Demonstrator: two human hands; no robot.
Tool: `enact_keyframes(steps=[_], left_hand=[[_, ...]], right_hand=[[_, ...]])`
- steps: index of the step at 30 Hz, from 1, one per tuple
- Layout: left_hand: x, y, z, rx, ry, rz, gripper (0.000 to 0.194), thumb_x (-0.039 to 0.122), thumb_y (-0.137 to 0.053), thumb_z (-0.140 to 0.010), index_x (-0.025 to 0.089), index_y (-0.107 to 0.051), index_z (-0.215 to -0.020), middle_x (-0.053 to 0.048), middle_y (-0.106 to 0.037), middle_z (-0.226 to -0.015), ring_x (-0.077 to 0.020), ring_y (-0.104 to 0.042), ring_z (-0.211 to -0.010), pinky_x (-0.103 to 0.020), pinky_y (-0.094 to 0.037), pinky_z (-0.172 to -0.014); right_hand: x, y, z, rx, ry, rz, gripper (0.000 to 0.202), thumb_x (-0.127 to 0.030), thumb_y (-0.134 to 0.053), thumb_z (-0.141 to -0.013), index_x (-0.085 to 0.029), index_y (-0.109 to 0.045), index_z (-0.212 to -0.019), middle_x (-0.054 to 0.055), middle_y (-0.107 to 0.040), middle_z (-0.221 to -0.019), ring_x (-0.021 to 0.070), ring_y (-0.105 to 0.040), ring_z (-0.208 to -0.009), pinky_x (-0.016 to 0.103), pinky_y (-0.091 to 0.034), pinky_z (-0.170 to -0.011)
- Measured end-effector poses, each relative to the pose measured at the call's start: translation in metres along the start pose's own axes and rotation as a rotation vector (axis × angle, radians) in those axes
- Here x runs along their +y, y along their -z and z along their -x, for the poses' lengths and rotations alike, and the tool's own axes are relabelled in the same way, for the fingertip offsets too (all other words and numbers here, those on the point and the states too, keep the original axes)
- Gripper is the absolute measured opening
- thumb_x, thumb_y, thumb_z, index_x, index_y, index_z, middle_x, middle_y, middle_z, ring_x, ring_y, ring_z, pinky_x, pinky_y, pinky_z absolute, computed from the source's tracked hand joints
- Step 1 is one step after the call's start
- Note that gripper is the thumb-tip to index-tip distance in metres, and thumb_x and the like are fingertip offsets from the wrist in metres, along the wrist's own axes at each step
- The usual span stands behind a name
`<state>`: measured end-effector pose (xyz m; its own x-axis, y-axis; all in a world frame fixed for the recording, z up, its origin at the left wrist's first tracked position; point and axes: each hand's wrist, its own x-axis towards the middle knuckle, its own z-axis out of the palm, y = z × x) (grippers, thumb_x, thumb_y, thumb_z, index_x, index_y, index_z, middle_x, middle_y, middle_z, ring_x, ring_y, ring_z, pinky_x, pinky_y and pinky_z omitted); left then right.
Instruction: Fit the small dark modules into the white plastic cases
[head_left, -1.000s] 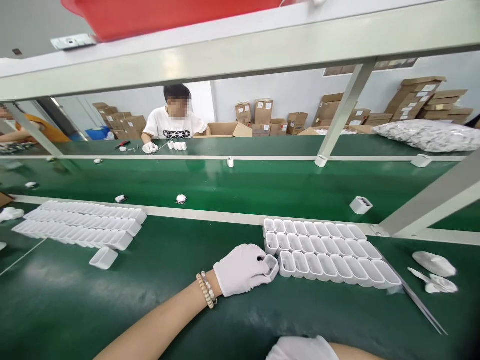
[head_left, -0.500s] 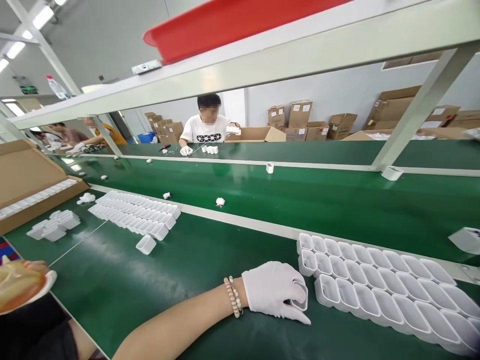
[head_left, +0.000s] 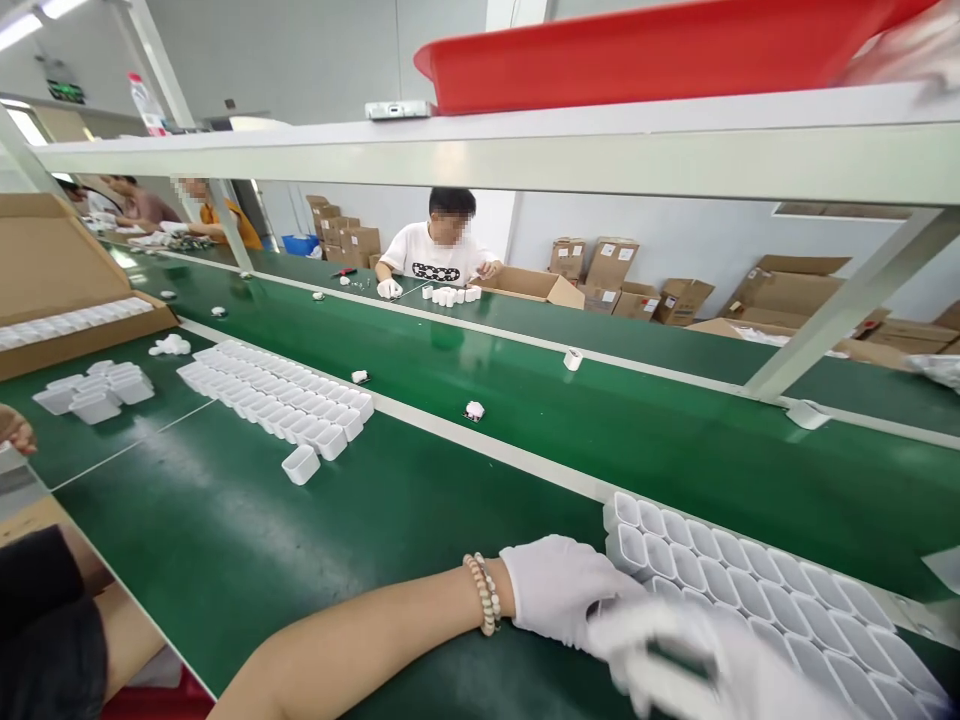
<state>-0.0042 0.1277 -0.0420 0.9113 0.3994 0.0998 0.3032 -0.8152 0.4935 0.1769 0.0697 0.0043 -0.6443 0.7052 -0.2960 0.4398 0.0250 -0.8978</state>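
Observation:
My left hand (head_left: 559, 590), in a white glove with bead bracelets at the wrist, rests low over the green table with its fingers curled. The white plastic cup in its grasp is mostly hidden now. In front of its fingertips is my right hand (head_left: 720, 660), also white-gloved and smeared by motion; whether it holds anything does not show. Just beyond both hands stand rows of open white cups (head_left: 739, 585), packed side by side and partly covered by the right hand.
More white cups (head_left: 277, 395) stand in rows at left, with a single cup (head_left: 301, 465) before them. A green conveyor belt (head_left: 420, 370) carries small white parts (head_left: 474, 411). A shelf (head_left: 525, 165) with a red tray (head_left: 637, 60) crosses above. A co-worker (head_left: 435, 250) sits opposite.
My right hand has come into view beside my left hand, which has barely moved. The view has shifted. The neighbour's hand at left has drawn back towards the edge. The co-worker opposite has lowered one hand.

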Motion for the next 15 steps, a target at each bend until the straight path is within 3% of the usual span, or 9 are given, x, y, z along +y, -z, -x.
enact_keyframes(steps=[1,3,6,9,11,15], left_hand=[[0.000,-0.001,0.000,0.000,-0.004,0.040,0.035,0.050,-0.067,-0.083,0.021,-0.064,-0.103,-0.001,-0.071,-0.095,-0.0213,-0.066,-0.086,-0.027,-0.048,-0.067],[-0.001,-0.001,0.001,0.027,-0.005,0.088,0.039,0.048,-0.067,-0.083,0.020,-0.062,-0.110,-0.003,-0.071,-0.103,-0.0229,-0.066,-0.094,-0.029,-0.050,-0.076],[-0.002,0.000,0.001,0.054,0.028,0.081,0.058,0.050,-0.070,-0.079,0.020,-0.054,-0.126,-0.007,-0.070,-0.109,-0.0264,-0.066,-0.096,-0.033,-0.051,-0.076],[-0.005,-0.002,-0.004,-0.004,0.058,0.142,0.042,0.050,-0.072,-0.076,0.023,-0.064,-0.107,-0.003,-0.071,-0.098,-0.0237,-0.067,-0.087,-0.029,-0.050,-0.065],[-0.008,-0.005,-0.009,-0.050,0.107,0.207,0.033,0.050,-0.074,-0.074,0.025,-0.066,-0.095,0.001,-0.070,-0.093,-0.0214,-0.067,-0.083,-0.027,-0.049,-0.059],[-0.013,-0.011,-0.015,-0.113,0.181,0.276,0.032,0.050,-0.076,-0.071,0.026,-0.068,-0.090,0.003,-0.069,-0.086,-0.0195,-0.066,-0.074,-0.025,-0.048,-0.053]], right_hand=[[-0.013,0.008,-0.015,0.136,0.001,0.081,0.031,-0.046,-0.058,-0.088,-0.027,-0.073,-0.107,0.006,-0.073,-0.101,0.0217,-0.070,-0.076,0.037,-0.059,-0.075],[-0.037,0.025,-0.059,0.227,0.057,0.223,0.030,-0.040,-0.059,-0.088,-0.024,-0.073,-0.108,0.009,-0.072,-0.106,0.0241,-0.069,-0.088,0.037,-0.058,-0.079],[-0.054,0.045,-0.143,0.244,0.141,0.442,0.027,-0.017,-0.064,-0.079,-0.022,-0.074,-0.103,0.007,-0.071,-0.111,0.0234,-0.067,-0.095,0.036,-0.055,-0.087],[-0.049,0.055,-0.217,0.259,0.134,0.528,0.049,-0.002,-0.061,-0.077,-0.021,-0.067,-0.121,0.010,-0.065,-0.124,0.0231,-0.065,-0.100,0.039,-0.051,-0.095],[-0.041,0.061,-0.248,0.249,0.137,0.571,0.053,-0.001,-0.063,-0.078,-0.019,-0.061,-0.128,0.013,-0.059,-0.131,0.0227,-0.063,-0.104,0.040,-0.049,-0.098],[-0.025,0.075,-0.269,0.222,0.118,0.605,0.033,-0.024,-0.062,-0.092,-0.018,-0.058,-0.124,0.010,-0.061,-0.125,0.0211,-0.064,-0.101,0.043,-0.054,-0.088]])
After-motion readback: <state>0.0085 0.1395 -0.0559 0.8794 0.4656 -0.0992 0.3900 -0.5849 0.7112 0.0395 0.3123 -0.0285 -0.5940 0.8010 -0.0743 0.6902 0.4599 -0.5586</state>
